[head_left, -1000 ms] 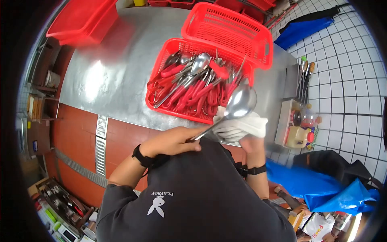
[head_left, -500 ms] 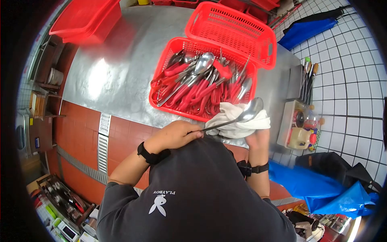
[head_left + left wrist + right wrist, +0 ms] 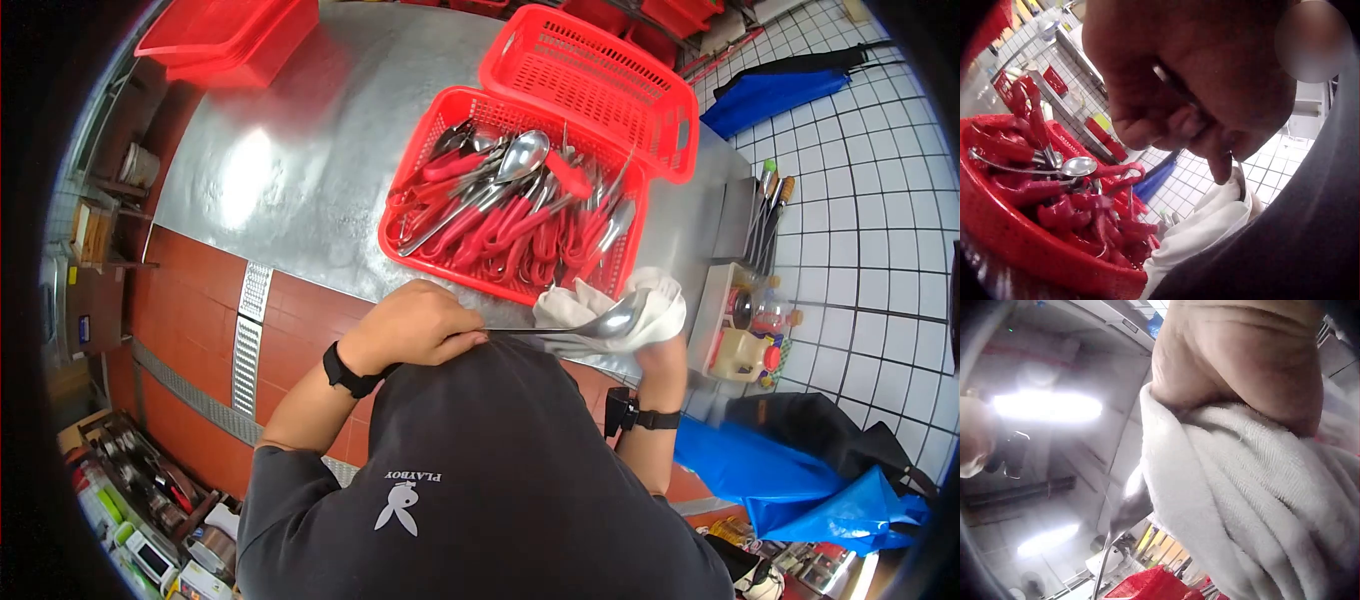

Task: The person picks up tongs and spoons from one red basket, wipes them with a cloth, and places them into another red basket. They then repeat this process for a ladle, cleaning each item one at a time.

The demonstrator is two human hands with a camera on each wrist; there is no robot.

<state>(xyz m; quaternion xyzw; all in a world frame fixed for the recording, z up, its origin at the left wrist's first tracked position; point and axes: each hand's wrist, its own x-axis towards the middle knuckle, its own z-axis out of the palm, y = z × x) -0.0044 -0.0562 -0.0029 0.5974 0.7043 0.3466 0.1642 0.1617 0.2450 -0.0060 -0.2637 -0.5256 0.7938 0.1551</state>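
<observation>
In the head view my left hand (image 3: 422, 325) grips the handle of a large metal serving spoon (image 3: 617, 318). The handle's end shows between its curled fingers in the left wrist view. A white cloth (image 3: 662, 298) lies against the bowl of the spoon, held by my right hand (image 3: 662, 362). In the right wrist view the cloth (image 3: 1241, 481) drapes over that hand and hides its fingers, with the spoon's bowl (image 3: 1132, 503) beside it. Just beyond both hands stands a red basket (image 3: 400, 262) full of red-handled tongs (image 3: 510, 228) and metal spoons.
A second red perforated basket (image 3: 590, 70) leans behind the full one on the steel table (image 3: 330, 190). Stacked red bins (image 3: 235, 40) stand at the far left. To the right are a white tray (image 3: 712, 310) of bottles and a tiled wall (image 3: 850, 220).
The spoon has swung from slanting upward to nearly level, its bowl lower and sinking into the cloth. My right hand and the cloth have shifted slightly right.
</observation>
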